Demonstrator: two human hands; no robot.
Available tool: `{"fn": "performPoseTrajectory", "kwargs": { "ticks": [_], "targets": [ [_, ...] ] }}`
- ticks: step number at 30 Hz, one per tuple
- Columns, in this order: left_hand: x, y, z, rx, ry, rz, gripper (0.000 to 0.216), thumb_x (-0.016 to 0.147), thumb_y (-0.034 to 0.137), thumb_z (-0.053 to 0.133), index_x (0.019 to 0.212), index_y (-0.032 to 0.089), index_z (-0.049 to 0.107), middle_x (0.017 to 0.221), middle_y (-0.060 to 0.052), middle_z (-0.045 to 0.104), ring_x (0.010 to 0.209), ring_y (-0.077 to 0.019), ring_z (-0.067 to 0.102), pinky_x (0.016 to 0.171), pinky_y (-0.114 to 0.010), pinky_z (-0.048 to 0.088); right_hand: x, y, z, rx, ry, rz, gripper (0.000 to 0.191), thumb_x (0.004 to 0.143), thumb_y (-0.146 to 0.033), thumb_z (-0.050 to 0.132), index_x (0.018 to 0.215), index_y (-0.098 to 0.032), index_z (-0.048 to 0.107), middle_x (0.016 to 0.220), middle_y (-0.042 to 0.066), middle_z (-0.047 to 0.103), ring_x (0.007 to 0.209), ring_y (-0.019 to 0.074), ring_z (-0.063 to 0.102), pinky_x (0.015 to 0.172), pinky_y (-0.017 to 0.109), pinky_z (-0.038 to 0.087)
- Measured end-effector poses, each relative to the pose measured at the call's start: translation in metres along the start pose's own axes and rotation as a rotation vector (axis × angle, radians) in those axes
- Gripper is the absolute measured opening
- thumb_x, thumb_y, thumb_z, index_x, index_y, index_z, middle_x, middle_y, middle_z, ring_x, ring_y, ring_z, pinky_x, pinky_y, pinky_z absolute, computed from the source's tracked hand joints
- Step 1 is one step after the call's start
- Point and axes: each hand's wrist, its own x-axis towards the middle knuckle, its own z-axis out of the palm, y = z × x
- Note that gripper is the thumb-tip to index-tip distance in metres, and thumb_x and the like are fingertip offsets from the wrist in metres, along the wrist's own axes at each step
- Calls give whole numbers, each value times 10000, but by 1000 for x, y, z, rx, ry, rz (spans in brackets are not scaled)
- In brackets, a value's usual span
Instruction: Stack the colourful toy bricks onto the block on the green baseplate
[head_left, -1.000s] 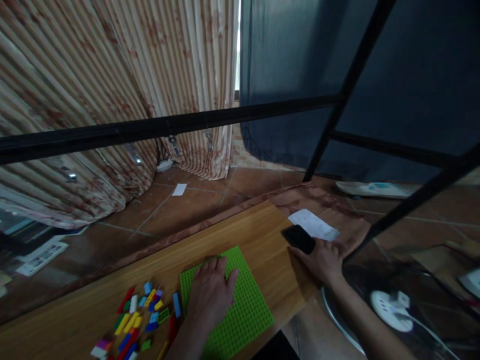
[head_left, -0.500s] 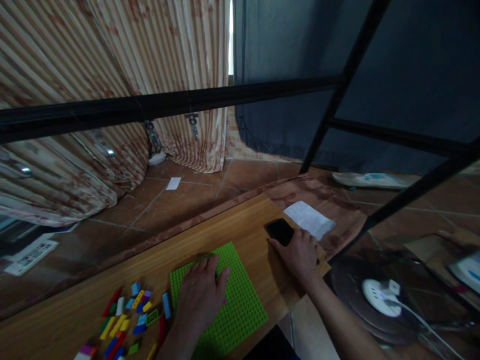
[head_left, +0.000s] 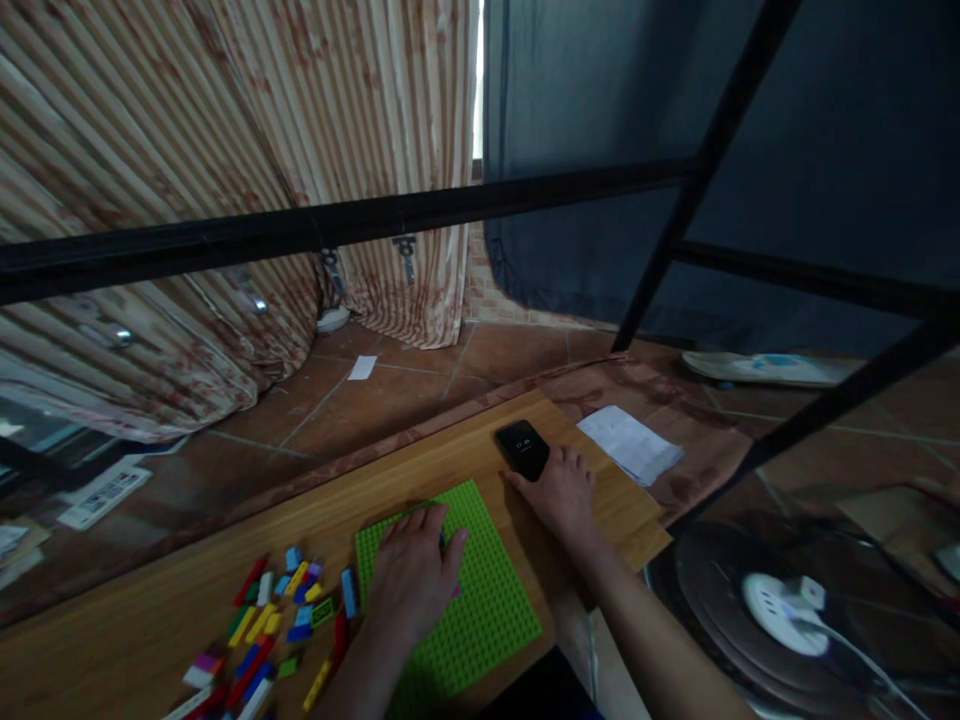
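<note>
My left hand (head_left: 416,570) lies on a green studded baseplate (head_left: 495,595), palm down, fingers stretched out and thumb apart. Small bits of blue and pink show beside and under it; the hand hides most of what is there. My right hand (head_left: 561,495) grips the near right end of a black smartphone (head_left: 519,447) on the wooden table (head_left: 337,500). The phone's screen is lit with a clock. Left of the baseplate lies a loose spread of toy bricks (head_left: 262,622) in several colours, with a light blue brick (head_left: 349,594) close to its edge.
A sheet of paper (head_left: 630,443) lies beyond the table's right end. To the right, a white power strip (head_left: 784,612) with a plugged cable sits on a dark round stool. Black metal bars (head_left: 375,218) cross ahead, before the curtains (head_left: 390,120). A skateboard (head_left: 772,367) rests on the floor.
My right hand has slid the phone leftward over the table, and its screen now shows the time. My left hand stays on the baseplate. The whole view has shifted slightly.
</note>
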Motion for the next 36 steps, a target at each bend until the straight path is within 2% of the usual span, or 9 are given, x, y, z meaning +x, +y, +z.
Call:
{"fn": "performPoseTrajectory", "kwargs": {
  "ticks": [4,10,26,34,36],
  "targets": [
    [0,1,0,-5,-5,-8,423,928,453,297,1157,193,540,1061,-84,638,1009,-241,570,916,-395,370,1,10,-7,-14,-77,12,781,642,-632,648,1185,-91,497,1144,201,542,1107,366,473,863,437,379],
    [-2,2,-1,-14,0,-17,406,925,441,316,1158,196,542,1063,-84,636,1016,-237,566,921,-389,372,15,5,-9,-29,-170,26,848,604,-677,641,1191,-83,496,1181,216,507,1118,385,465,877,458,373],
    [-4,2,1,-24,33,-10,392,920,434,342,1142,192,556,1038,-72,644,994,-241,571,926,-393,368,15,9,-3,-29,-113,32,850,610,-683,629,1210,-93,506,1180,209,503,1094,382,482,855,456,387],
    [-5,3,-1,-32,26,-26,385,918,428,346,1141,195,557,1059,-80,641,1010,-232,571,937,-380,364,17,14,-5,20,-156,14,886,599,-707,625,1220,-83,527,1240,232,499,1153,399,457,885,482,389],
    [-5,3,-1,-26,32,-15,389,919,428,342,1138,193,560,1053,-81,645,1006,-235,571,933,-381,367,25,22,-7,103,-188,-24,798,635,-654,631,1196,-91,559,1206,218,548,1133,373,492,888,464,398]
  ]
}}
